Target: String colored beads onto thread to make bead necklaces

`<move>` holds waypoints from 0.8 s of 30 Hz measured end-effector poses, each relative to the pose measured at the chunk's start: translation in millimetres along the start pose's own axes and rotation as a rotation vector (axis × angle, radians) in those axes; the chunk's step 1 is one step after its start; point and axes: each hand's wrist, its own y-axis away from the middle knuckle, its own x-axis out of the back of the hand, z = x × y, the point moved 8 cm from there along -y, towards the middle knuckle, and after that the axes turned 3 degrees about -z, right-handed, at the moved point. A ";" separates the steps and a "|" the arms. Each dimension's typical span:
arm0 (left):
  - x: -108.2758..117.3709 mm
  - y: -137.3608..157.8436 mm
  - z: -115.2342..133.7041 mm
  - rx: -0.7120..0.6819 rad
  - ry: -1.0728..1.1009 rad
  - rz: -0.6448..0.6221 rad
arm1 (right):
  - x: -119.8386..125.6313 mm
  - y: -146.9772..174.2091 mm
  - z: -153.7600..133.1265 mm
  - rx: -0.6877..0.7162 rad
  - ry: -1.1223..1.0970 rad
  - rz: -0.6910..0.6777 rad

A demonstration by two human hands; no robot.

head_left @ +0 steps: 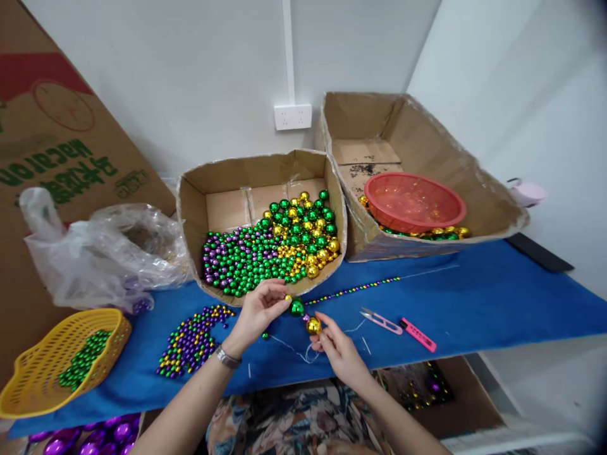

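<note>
My left hand (262, 311), with a watch (228, 357) on the wrist, pinches a small gold bead (288, 298) between thumb and fingers. A large shiny green bead (296, 308) lies against it, followed by a small purple bead (306, 318) and a large gold bead (313, 326). My right hand (339, 349) has its fingers closed at that large gold bead, and loops of thin white thread (310, 355) hang below. Just behind, a strand of small green, gold and purple beads (353, 291) stretches to the right and ends in bare thread.
A cardboard box of mixed beads (261, 302) stands before me, a larger box (379, 249) with a red basket (415, 201) at right. Left are loose small beads (190, 341), a yellow basket (33, 399) and plastic bags (133, 243). Thread snips (382, 320) and a pink cutter (418, 335) lie right.
</note>
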 end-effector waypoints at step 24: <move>-63.0 -7.8 94.1 -0.311 -0.146 -0.142 | 42.2 -6.6 -92.8 0.327 0.453 0.079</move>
